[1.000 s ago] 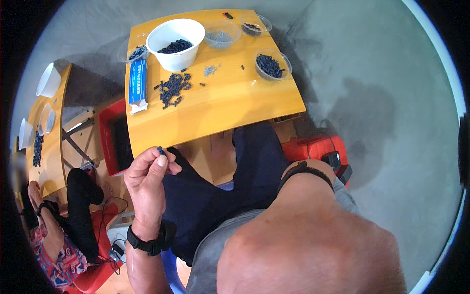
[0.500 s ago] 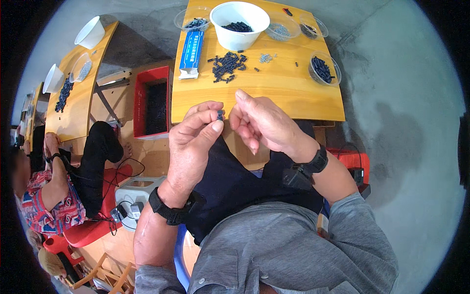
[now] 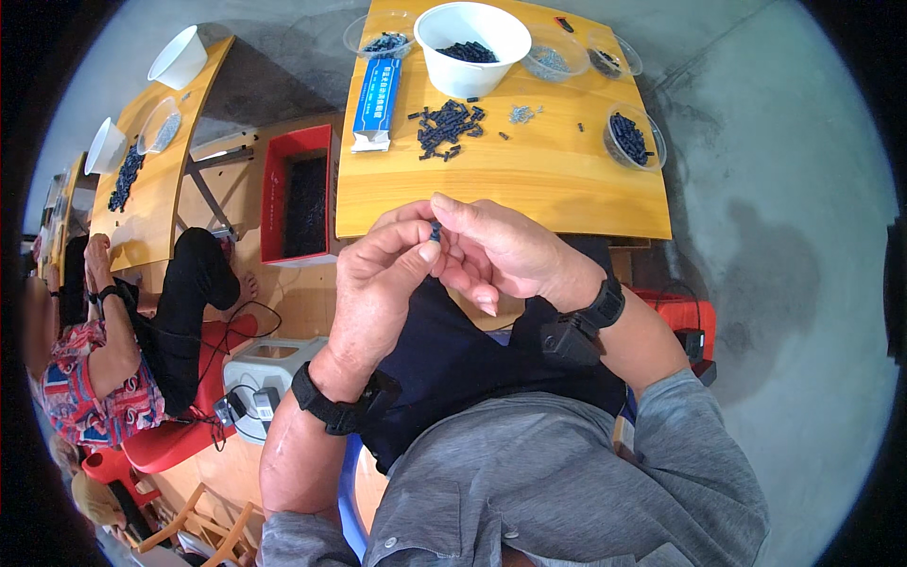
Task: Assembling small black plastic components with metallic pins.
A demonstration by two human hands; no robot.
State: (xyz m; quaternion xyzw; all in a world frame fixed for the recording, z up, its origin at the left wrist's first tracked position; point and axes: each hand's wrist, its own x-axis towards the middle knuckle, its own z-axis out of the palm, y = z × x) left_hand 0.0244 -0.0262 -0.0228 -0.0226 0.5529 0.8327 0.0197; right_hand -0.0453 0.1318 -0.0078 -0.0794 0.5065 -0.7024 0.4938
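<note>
A small dark blue tubular piece (image 3: 436, 231) is pinched upright between the thumb and forefinger of my left hand (image 3: 383, 269), above my lap and just off the table's near edge. My right hand (image 3: 501, 248) meets it from the other side. Its thumb stretches over toward the left fingertips, and its other fingers are loosely bent beneath, apart from the thumb. No object shows in the right hand, though part of its inner side is hidden. Beyond both hands, a loose heap of similar dark pieces (image 3: 448, 128) lies on the wooden table (image 3: 529, 203).
Along the table stand a white bucket (image 3: 471, 76), a blue-and-white box (image 3: 377, 104) and several clear tubs, including a tub of dark pieces (image 3: 631, 142). Small metallic bits (image 3: 521, 114) lie nearby. A red bin (image 3: 300, 194) is at left, near another seated person (image 3: 104, 369).
My right hand has moved left and now meets my left fingertips, its thumb reaching over the small piece. My left hand has shifted slightly right, still pinching it.
</note>
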